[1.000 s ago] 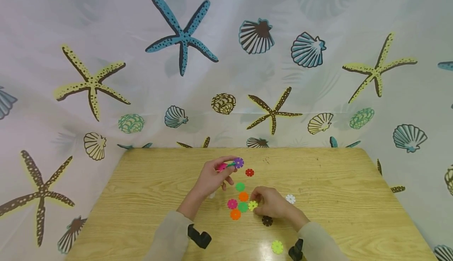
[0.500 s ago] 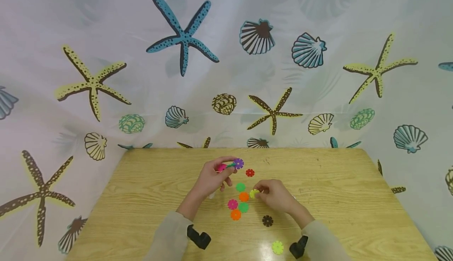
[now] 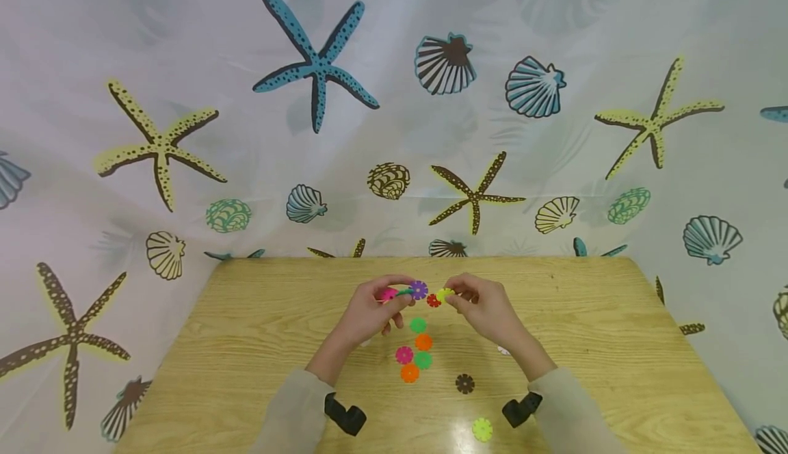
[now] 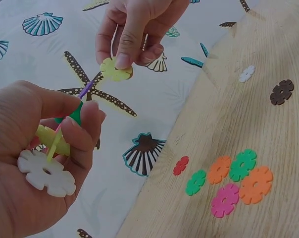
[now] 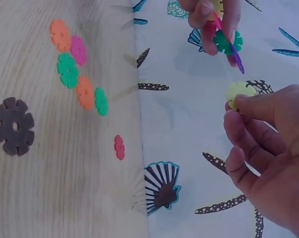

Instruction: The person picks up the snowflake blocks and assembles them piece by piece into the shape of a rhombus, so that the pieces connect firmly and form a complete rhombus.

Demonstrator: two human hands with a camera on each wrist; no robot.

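Note:
My left hand [image 3: 367, 312] pinches a joined chain of notched plastic discs by its green disc [image 4: 75, 114]. In the left wrist view a white disc [image 4: 46, 173] and a yellow one [image 4: 60, 144] hang at the palm end; a purple disc [image 3: 418, 290] sticks out past the fingertips. A pink disc [image 3: 388, 295] sits between them. My right hand [image 3: 488, 307] pinches a single yellow disc [image 5: 239, 92] between thumb and forefinger. This disc is held up close to the purple one; in the wrist views a small gap shows between them.
On the wooden table [image 3: 277, 344] lie several loose discs: a red disc [image 4: 180, 165], green, orange and pink ones near the middle, a brown disc [image 3: 464, 383], a yellow-green disc [image 3: 483, 429] and a white disc [image 4: 247, 74]. A patterned cloth [image 3: 394, 98] hangs behind.
My right hand has lifted the yellow disc off the table and carried it away from me, up to the purple disc. The left hand has hardly moved, turning the chain slightly.

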